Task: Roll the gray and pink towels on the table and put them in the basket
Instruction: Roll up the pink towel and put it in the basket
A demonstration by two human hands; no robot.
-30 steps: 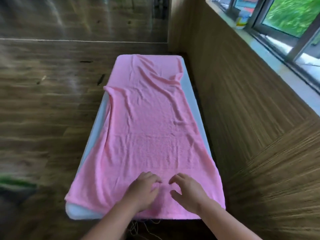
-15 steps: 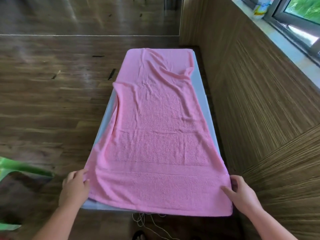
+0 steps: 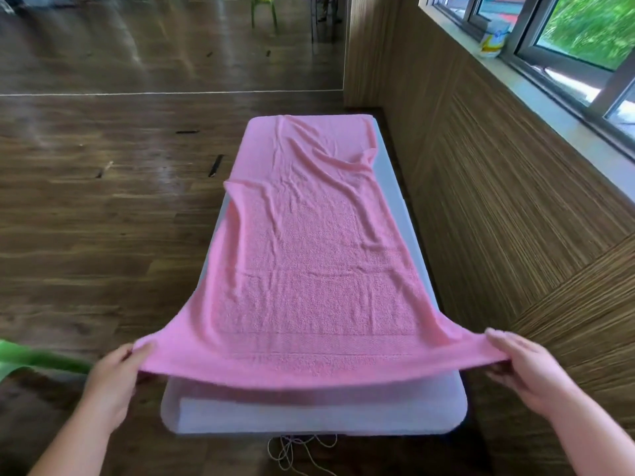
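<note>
A long pink towel (image 3: 309, 255) lies spread lengthwise over a narrow white table (image 3: 309, 413). Its near end is lifted off the tabletop and stretched wide. My left hand (image 3: 117, 376) pinches the near left corner, out past the table's left edge. My right hand (image 3: 525, 369) pinches the near right corner, out past the right edge. The far half of the towel is wrinkled, with a fold at its left side. No gray towel and no basket show in this view.
A wood-panelled wall (image 3: 515, 201) runs close along the table's right side, with a window sill (image 3: 549, 84) above it. Dark wooden floor (image 3: 103, 218) lies to the left. A green object (image 3: 31, 359) sits at the left edge. Loose cord (image 3: 295, 451) hangs below the table's near end.
My hands went from the middle of the towel's near end out to its two corners, took hold of them, and have lifted and stretched the near edge off the table.
</note>
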